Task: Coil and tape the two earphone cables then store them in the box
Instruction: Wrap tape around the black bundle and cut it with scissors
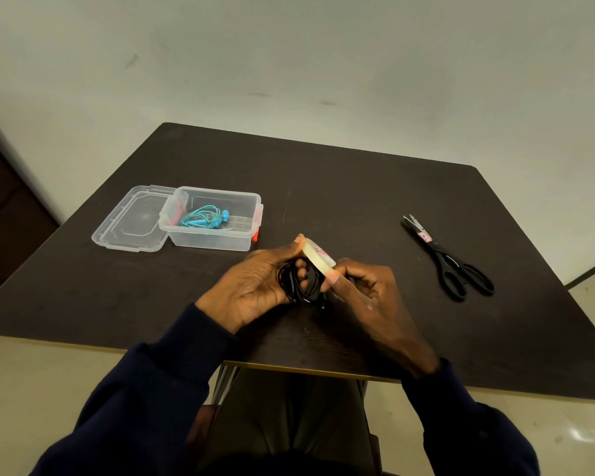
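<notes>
The left hand (255, 283) grips the coiled black cable (299, 286) and the right hand (375, 290) pinches the tape roll (318, 257) against it, so the second taping looks under way, the blue earphones (203, 219) lying in the box (213, 240) at ten o'clock; next a strip needs pulling and wrapping.

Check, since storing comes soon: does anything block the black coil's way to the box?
Nothing visible. The box is open, lid beside it; only bare table separates it from the black coil the left hand grips, right hand pinching the tape roll.
</notes>
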`<control>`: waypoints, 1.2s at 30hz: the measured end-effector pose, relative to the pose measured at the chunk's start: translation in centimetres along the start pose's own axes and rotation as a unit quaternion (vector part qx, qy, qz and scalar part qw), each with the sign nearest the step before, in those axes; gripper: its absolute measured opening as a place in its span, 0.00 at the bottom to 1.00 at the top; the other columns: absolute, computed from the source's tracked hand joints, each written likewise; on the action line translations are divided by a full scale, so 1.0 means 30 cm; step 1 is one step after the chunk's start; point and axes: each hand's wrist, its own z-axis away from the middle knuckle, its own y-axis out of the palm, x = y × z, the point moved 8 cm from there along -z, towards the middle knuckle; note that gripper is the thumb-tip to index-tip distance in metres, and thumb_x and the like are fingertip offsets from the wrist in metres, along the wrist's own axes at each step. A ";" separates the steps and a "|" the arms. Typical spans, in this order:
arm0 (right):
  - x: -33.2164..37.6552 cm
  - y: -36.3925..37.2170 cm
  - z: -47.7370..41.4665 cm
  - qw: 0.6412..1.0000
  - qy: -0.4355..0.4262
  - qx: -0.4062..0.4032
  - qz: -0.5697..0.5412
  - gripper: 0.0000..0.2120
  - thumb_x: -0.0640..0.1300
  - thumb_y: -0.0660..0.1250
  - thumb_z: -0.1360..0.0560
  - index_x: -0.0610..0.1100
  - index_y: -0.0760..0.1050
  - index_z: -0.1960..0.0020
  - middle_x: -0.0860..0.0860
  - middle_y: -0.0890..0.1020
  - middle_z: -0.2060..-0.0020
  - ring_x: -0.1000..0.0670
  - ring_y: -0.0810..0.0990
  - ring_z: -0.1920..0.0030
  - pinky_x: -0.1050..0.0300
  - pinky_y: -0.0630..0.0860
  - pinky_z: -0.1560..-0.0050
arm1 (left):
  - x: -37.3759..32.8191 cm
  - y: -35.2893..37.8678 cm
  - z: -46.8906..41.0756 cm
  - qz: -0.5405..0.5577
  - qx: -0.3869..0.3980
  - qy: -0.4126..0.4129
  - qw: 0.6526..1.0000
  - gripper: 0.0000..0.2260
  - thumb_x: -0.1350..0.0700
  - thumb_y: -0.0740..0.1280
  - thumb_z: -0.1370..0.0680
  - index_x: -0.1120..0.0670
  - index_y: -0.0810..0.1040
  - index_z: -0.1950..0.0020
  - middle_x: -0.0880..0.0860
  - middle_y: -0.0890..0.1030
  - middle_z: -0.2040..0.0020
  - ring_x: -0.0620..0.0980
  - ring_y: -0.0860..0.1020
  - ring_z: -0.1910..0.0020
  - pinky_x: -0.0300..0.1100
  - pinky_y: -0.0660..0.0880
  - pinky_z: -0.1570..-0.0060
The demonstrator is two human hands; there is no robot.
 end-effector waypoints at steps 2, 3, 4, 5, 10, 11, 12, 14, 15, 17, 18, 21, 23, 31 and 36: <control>0.002 0.001 0.002 1.000 0.003 0.004 -0.005 0.10 0.40 0.64 0.18 0.39 0.82 0.54 0.55 0.80 0.61 0.55 0.77 0.60 0.62 0.72 0.59 | -0.004 0.002 0.009 -0.004 -0.002 0.001 1.000 0.19 0.55 0.74 0.32 0.64 0.80 0.46 0.53 0.78 0.66 0.46 0.77 0.67 0.42 0.78 0.59; 0.004 0.001 0.003 1.000 0.006 0.005 -0.010 0.10 0.40 0.64 0.18 0.39 0.82 0.54 0.55 0.80 0.61 0.55 0.77 0.60 0.62 0.72 0.59 | -0.005 0.003 0.012 -0.004 -0.003 0.002 1.000 0.18 0.56 0.74 0.32 0.64 0.80 0.46 0.53 0.78 0.66 0.46 0.77 0.67 0.42 0.79 0.59; 0.005 0.000 0.002 1.000 0.009 0.005 -0.014 0.10 0.39 0.64 0.18 0.39 0.82 0.54 0.55 0.81 0.61 0.55 0.78 0.60 0.62 0.72 0.58 | -0.007 0.003 0.015 -0.003 -0.004 0.004 1.000 0.18 0.56 0.74 0.32 0.64 0.80 0.46 0.53 0.79 0.65 0.46 0.77 0.67 0.42 0.79 0.60; 0.005 0.001 0.002 1.000 0.012 0.004 -0.016 0.10 0.39 0.64 0.18 0.39 0.82 0.54 0.55 0.81 0.60 0.55 0.79 0.59 0.62 0.73 0.58 | -0.009 0.004 0.017 -0.001 -0.003 0.007 1.000 0.17 0.56 0.74 0.32 0.64 0.80 0.47 0.53 0.79 0.65 0.46 0.77 0.67 0.41 0.80 0.62; 0.006 -0.001 -0.006 0.999 0.020 -0.025 -0.009 0.11 0.43 0.64 0.20 0.40 0.83 0.56 0.52 0.83 0.60 0.51 0.81 0.58 0.60 0.75 0.58 | -0.007 -0.002 0.006 0.012 0.005 0.017 1.000 0.16 0.56 0.74 0.30 0.63 0.81 0.46 0.54 0.79 0.64 0.47 0.78 0.64 0.48 0.77 0.42; 0.012 -0.003 -0.008 0.999 0.019 -0.034 -0.011 0.12 0.42 0.64 0.21 0.39 0.82 0.58 0.54 0.82 0.63 0.54 0.79 0.61 0.62 0.73 0.60 | -0.004 -0.005 0.003 0.019 0.005 0.017 1.000 0.16 0.56 0.75 0.30 0.64 0.82 0.46 0.54 0.79 0.64 0.48 0.78 0.64 0.51 0.73 0.35; 0.020 -0.005 -0.010 0.999 0.015 -0.043 -0.015 0.12 0.42 0.64 0.22 0.38 0.82 0.59 0.56 0.80 0.65 0.56 0.77 0.64 0.64 0.71 0.63 | -0.003 -0.008 0.000 0.025 0.003 0.016 1.000 0.16 0.56 0.75 0.30 0.64 0.82 0.46 0.54 0.79 0.63 0.48 0.78 0.63 0.53 0.70 0.32; 0.029 -0.010 -0.015 0.998 0.005 -0.058 -0.020 0.12 0.43 0.63 0.24 0.38 0.81 0.60 0.55 0.79 0.66 0.53 0.76 0.66 0.61 0.71 0.66 | 0.000 -0.014 -0.002 0.032 0.002 0.014 0.999 0.17 0.56 0.75 0.30 0.64 0.82 0.45 0.54 0.80 0.63 0.48 0.78 0.63 0.52 0.69 0.31; 0.034 -0.011 -0.017 0.998 -0.001 -0.063 -0.017 0.14 0.45 0.63 0.24 0.38 0.81 0.61 0.53 0.79 0.66 0.49 0.77 0.65 0.56 0.72 0.65 | 0.000 -0.016 -0.001 0.035 0.002 0.013 0.999 0.18 0.56 0.75 0.30 0.64 0.81 0.44 0.54 0.80 0.63 0.48 0.78 0.63 0.51 0.71 0.34; 0.039 -0.013 -0.021 0.997 -0.008 -0.070 -0.010 0.15 0.47 0.62 0.25 0.39 0.81 0.61 0.51 0.79 0.66 0.47 0.77 0.65 0.54 0.72 0.65 | -0.001 -0.016 0.002 0.033 0.003 0.015 0.999 0.18 0.56 0.74 0.30 0.64 0.81 0.44 0.54 0.81 0.64 0.48 0.79 0.64 0.47 0.76 0.45; 0.040 -0.013 -0.023 0.997 -0.008 -0.074 -0.011 0.14 0.47 0.62 0.26 0.39 0.80 0.62 0.52 0.79 0.67 0.48 0.76 0.66 0.56 0.71 0.65 | -0.002 -0.017 0.003 0.028 0.003 0.017 0.999 0.17 0.56 0.74 0.29 0.63 0.81 0.45 0.54 0.81 0.64 0.47 0.79 0.64 0.45 0.77 0.50; 0.044 -0.017 -0.027 0.997 -0.012 -0.081 -0.012 0.12 0.46 0.63 0.28 0.41 0.79 0.65 0.54 0.77 0.69 0.52 0.74 0.67 0.59 0.69 0.67 | 0.001 -0.020 0.007 0.021 -0.002 0.017 1.000 0.13 0.56 0.73 0.27 0.62 0.81 0.46 0.54 0.81 0.64 0.47 0.79 0.65 0.44 0.79 0.56; 0.044 -0.021 -0.031 0.996 -0.027 -0.088 0.000 0.12 0.46 0.63 0.28 0.41 0.79 0.66 0.51 0.76 0.71 0.51 0.73 0.69 0.58 0.68 0.68 | 0.005 -0.023 0.009 0.021 -0.007 0.016 1.000 0.12 0.56 0.73 0.27 0.62 0.82 0.47 0.54 0.81 0.63 0.47 0.80 0.65 0.45 0.78 0.53; 0.029 -0.039 -0.030 0.988 -0.020 -0.151 0.041 0.11 0.41 0.59 0.30 0.44 0.72 0.70 0.57 0.71 0.77 0.58 0.68 0.74 0.72 0.63 0.70 | 0.021 0.001 0.017 0.011 0.009 0.021 1.000 0.15 0.56 0.74 0.30 0.62 0.81 0.46 0.54 0.81 0.63 0.47 0.80 0.65 0.44 0.79 0.55; 0.029 -0.016 -0.033 0.996 -0.023 -0.085 -0.024 0.13 0.45 0.60 0.29 0.40 0.78 0.65 0.54 0.77 0.72 0.55 0.73 0.70 0.64 0.67 0.67 | -0.001 -0.005 0.018 0.036 0.003 0.025 0.999 0.18 0.57 0.74 0.30 0.62 0.80 0.43 0.54 0.81 0.63 0.47 0.79 0.64 0.45 0.79 0.51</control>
